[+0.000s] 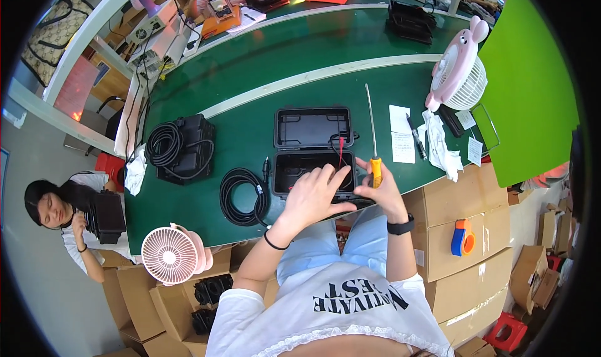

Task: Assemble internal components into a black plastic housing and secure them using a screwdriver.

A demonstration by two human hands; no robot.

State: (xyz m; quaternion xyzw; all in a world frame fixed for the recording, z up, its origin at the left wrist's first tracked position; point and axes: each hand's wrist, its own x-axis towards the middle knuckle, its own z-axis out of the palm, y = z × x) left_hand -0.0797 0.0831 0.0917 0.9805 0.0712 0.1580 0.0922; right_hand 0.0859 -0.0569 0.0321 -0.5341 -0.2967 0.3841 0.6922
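A black plastic case (314, 129) lies on the green table with its lid tipped back. Over the near part of its lower half is my left hand (316, 197), fingers spread, hiding much of the inside. Thin red and black wires (341, 150) rise by the case's right side. A screwdriver (375, 172) with a yellow handle and long metal shaft is held in my right hand (388, 194), its shaft pointing to the far side. That hand's thumb and forefinger reach toward the case's right edge. Whether they touch it, I cannot tell.
Left of the case lie a coiled black cable (243, 197) and a black case with coiled cable (181, 147). Pink fans (170, 255) (457, 72) stand at both sides. Paper sheets (402, 135) and a pen (416, 135) lie right. Cartons (466, 232) stand below. A person (75, 216) is at left.
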